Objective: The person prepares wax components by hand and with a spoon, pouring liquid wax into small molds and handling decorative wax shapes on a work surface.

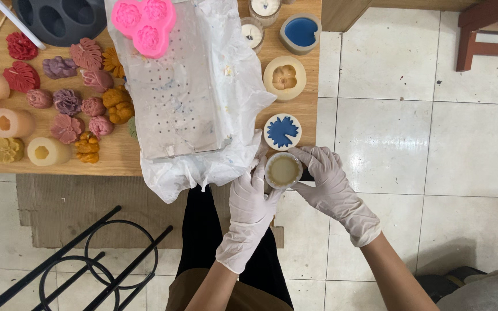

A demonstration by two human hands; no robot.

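The cup (283, 170) sits at the near right corner of the table (119, 164), just past its edge, and both hands hold it. It is a small round cup, full of pale, milky wax that looks smooth and flat on top. It looks poured already, but it is not set down with the rest. The left hand (250, 203) wears a white glove and its fingers curl against the cup's left side. The right hand (328, 179), gloved too, wraps its fingers around the right side, so the cup is pinched between the two. Just beyond the cup lies a round white mold with a blue flower (282, 131), and beyond that a mold with a tan flower (284, 78). Farther still is a cup of blue wax (300, 32). To the left, a clear tray (174, 98) rests on crumpled white paper (234, 92), with a pink mold (144, 22) on its far end. Many finished wax flowers (67, 102) in red, purple and orange lie on the far left.
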